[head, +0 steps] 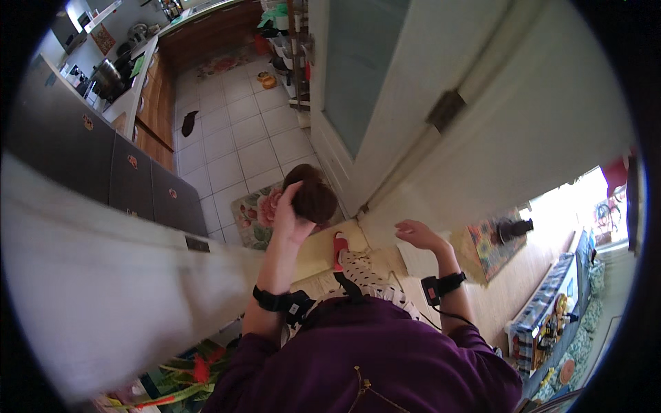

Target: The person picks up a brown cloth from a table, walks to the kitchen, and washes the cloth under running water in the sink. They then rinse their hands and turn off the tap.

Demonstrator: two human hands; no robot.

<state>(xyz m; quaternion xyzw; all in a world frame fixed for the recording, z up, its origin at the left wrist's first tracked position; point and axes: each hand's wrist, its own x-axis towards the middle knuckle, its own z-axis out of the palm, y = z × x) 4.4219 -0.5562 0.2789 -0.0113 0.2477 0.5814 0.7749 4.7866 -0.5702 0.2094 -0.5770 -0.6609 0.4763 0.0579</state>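
Note:
My left hand [293, 219] holds a dark brown rounded object [315, 200], its thumb on the near side. It looks like a pair of slippers or two round pieces pressed together, but the kind is unclear. Beneath it on the floor lies a floral mat [253, 214]. To the right, my right hand [419, 235] is raised over the floor near the door frame, fingers partly curled, with nothing seen in it. Both wrists wear black straps with small devices. A red shoe [339, 248] shows on my foot below, between the hands.
A doorway leads onto a tiled kitchen floor [242, 134]. At left stand a dark refrigerator [67, 139] and a counter with a steel pot [107, 77]. An open door with a glass panel [361, 67] and a shelf rack [298, 57] are at right. A dark item [189, 124] lies on the tiles.

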